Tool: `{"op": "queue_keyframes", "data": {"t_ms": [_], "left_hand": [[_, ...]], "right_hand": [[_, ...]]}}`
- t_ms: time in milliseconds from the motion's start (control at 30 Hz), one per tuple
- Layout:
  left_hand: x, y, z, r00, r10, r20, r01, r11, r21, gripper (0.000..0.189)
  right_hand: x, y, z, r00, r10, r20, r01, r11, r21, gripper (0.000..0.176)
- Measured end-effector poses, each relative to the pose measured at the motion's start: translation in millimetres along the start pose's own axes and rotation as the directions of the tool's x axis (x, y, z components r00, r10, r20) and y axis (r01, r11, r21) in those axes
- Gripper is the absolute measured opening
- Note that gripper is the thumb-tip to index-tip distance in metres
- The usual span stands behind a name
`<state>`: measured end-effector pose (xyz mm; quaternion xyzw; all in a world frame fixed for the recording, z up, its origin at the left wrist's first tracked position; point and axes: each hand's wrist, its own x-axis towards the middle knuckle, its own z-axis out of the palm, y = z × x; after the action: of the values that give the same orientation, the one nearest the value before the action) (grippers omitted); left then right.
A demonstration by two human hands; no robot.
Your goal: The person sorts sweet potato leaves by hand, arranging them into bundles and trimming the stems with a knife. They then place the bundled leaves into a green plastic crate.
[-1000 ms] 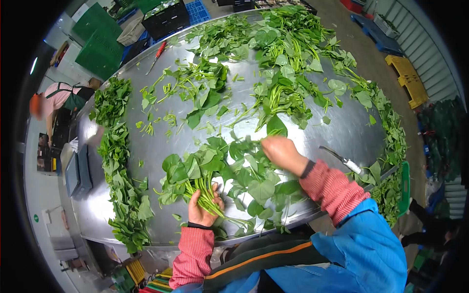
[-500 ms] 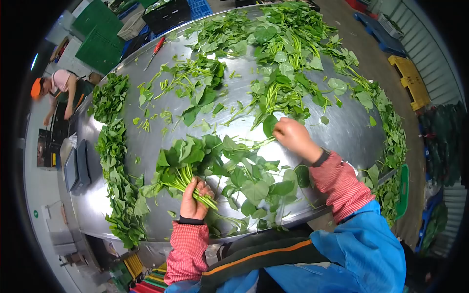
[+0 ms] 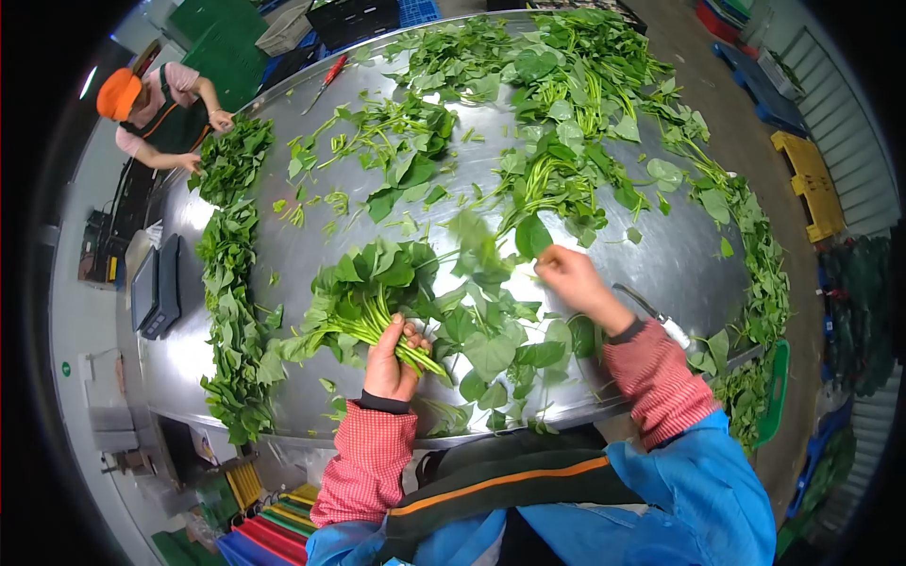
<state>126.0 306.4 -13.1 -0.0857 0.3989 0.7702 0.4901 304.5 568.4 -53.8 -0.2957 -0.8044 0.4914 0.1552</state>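
My left hand (image 3: 394, 360) is closed around the stems of a bunch of leafy greens (image 3: 363, 302), its leaves fanning up and left and the stem ends poking out right. My right hand (image 3: 571, 278) has its fingers pinched together beside a large leaf; whatever is between them is too small to make out. Between both hands, a sprig (image 3: 478, 247) is smeared by motion. Below it, loose leafy sprigs (image 3: 491, 349) lie spread on the metal table (image 3: 311, 222). A pile of stemmed greens (image 3: 552, 184) sits just beyond my right hand.
A red-handled knife (image 3: 326, 83) lies at the far edge. A dark, curved tool with a white end (image 3: 665, 325) rests by my right sleeve. Greens line the left edge (image 3: 226, 283) and right edge. A scale (image 3: 156, 288) stands left; a co-worker (image 3: 165, 113) reaches over the far-left greens.
My left hand with its bunch has shifted slightly right and up. The stem stretching from my right hand no longer shows there. The co-worker has come to the table's corner, hands at the greens.
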Motion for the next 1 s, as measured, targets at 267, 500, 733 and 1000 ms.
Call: {"op": "queue_keyframes", "data": {"t_ms": [267,500,733,1000], "left_hand": [[-13.1,-44.2,44.7,0.999,0.009,-0.040,-0.005,0.995,0.099,0.012],[-12.1,-62.1,34.6,0.991,-0.076,-0.108,0.079,0.997,0.020,0.011],[-22.0,-38.6,22.0,0.998,-0.055,-0.029,0.049,0.985,-0.168,0.009],[-40.2,-58.1,39.4,0.979,-0.184,0.083,0.184,0.983,0.009,0.015]], "right_hand": [[-46.4,-58.2,46.1,0.964,0.178,0.196,-0.263,0.731,0.629,0.011],[-80.1,-87.8,63.4,0.866,-0.501,0.011,0.497,0.857,-0.135,0.013],[-107.9,-85.0,48.6,0.999,0.040,-0.030,-0.025,0.923,0.383,0.023],[-61.5,-91.4,62.2,0.978,0.066,0.199,-0.182,0.738,0.650,0.021]]}}
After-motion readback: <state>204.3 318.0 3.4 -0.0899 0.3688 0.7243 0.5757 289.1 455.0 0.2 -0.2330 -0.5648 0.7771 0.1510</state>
